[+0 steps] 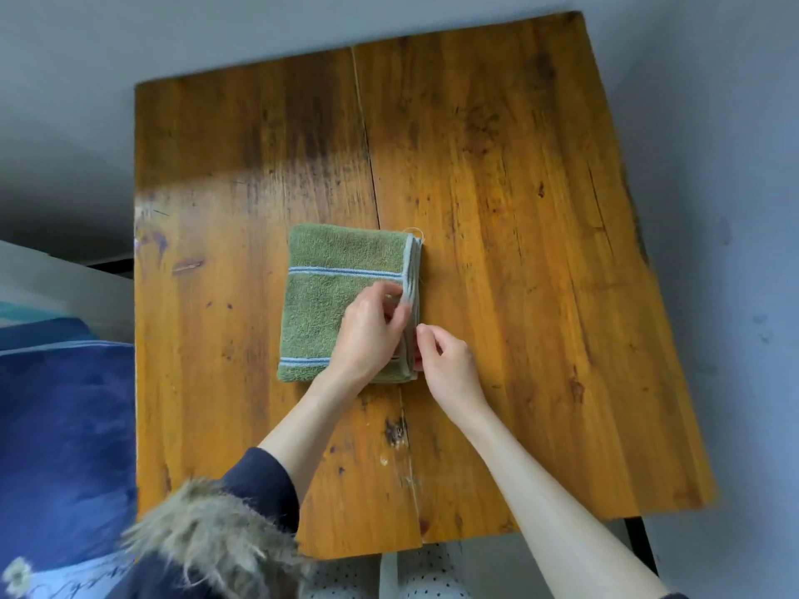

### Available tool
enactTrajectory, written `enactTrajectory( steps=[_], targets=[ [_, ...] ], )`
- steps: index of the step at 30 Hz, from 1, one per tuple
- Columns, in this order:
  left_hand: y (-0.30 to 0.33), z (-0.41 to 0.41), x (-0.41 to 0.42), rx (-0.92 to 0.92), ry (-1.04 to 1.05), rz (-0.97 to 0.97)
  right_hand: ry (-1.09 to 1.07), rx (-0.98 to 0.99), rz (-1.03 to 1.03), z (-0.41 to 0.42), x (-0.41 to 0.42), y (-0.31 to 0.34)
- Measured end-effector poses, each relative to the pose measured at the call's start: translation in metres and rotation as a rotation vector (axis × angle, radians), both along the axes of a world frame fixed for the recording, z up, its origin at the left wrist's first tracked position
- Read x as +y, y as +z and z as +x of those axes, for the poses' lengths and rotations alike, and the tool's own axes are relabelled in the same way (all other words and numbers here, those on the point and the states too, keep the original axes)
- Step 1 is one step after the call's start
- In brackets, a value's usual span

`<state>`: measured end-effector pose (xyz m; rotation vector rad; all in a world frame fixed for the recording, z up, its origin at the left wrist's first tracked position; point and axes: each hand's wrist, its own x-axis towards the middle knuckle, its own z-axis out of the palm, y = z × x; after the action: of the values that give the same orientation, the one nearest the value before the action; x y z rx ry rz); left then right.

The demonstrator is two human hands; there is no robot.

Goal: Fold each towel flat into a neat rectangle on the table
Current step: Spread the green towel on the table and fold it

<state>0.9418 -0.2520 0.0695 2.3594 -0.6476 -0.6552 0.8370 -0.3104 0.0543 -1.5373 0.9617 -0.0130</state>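
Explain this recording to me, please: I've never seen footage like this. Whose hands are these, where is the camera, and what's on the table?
There is no machine here: a person works with bare hands. The single picture comes from a camera worn on their head, looking down. A green towel with blue stripes lies folded into a rectangle on a wooden table. The left hand rests on the towel, its fingers pinching the stacked edges on the towel's right side. The right hand pinches the same edge lower down, apparently tidying the layers. At bottom left are a fur-trimmed dark sleeve and blue fabric.
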Motion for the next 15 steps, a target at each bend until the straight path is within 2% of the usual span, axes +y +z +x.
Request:
enactTrajectory(
  steps=[3,5,7,8,12,15],
  targets=[
    [0.006,0.002,0.011,0.049,0.022,-0.137,0.019,0.020,-0.026,0.005,-0.002,0.000],
    [0.008,0.005,0.028,-0.156,0.003,-0.190,0.035,0.055,-0.061,0.011,-0.002,0.000],
    [0.005,0.010,0.047,-0.421,-0.023,-0.092,0.061,0.105,-0.159,0.017,-0.001,0.001],
    [0.002,0.013,0.055,-0.492,-0.039,-0.033,0.069,0.120,-0.196,0.019,-0.001,0.002],
    [-0.013,0.019,0.071,-0.428,-0.229,0.174,0.030,0.141,-0.170,0.021,-0.001,0.003],
    [-0.027,0.017,0.072,-0.494,-0.347,0.386,-0.076,0.142,0.009,0.020,-0.004,0.003]
  ],
)
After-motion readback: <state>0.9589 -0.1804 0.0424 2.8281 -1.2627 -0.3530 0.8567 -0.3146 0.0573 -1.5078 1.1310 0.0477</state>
